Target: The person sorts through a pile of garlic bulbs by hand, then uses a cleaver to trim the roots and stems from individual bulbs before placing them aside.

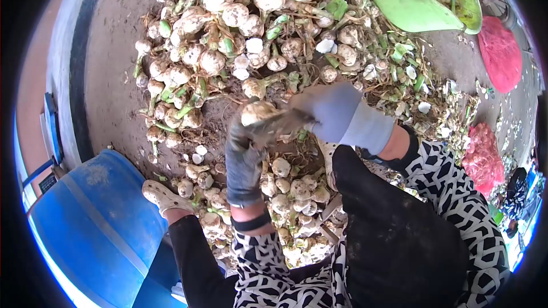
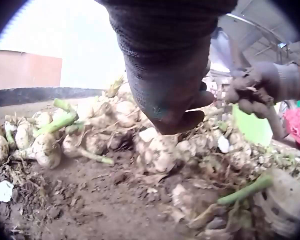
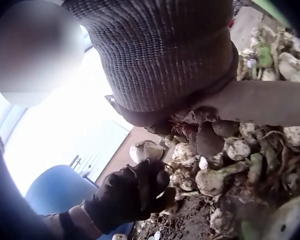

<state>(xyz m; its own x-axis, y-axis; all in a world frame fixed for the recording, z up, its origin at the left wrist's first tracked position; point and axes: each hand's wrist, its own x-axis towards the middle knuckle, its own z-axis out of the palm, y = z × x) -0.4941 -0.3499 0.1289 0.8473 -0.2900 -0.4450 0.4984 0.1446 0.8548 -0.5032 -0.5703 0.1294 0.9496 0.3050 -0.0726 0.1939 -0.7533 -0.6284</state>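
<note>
My gloved left hand grips a soil-marked garlic bulb, which shows above the dark fingers in the right wrist view too. Close beside it, my right hand has its muddy fingers curled round a flat grey-brown object; what it is cannot be told. In the head view the two hands almost meet, and dark glove fingers blur between them. The left wrist view has my left hand large at the top, its bulb hidden, with my right hand at the right. A big heap of garlic lies beyond the hands.
More bulbs lie between my feet, near a light clog. At the left stands a blue barrel. A green container, a pink-red net bag and another filled one are at the right.
</note>
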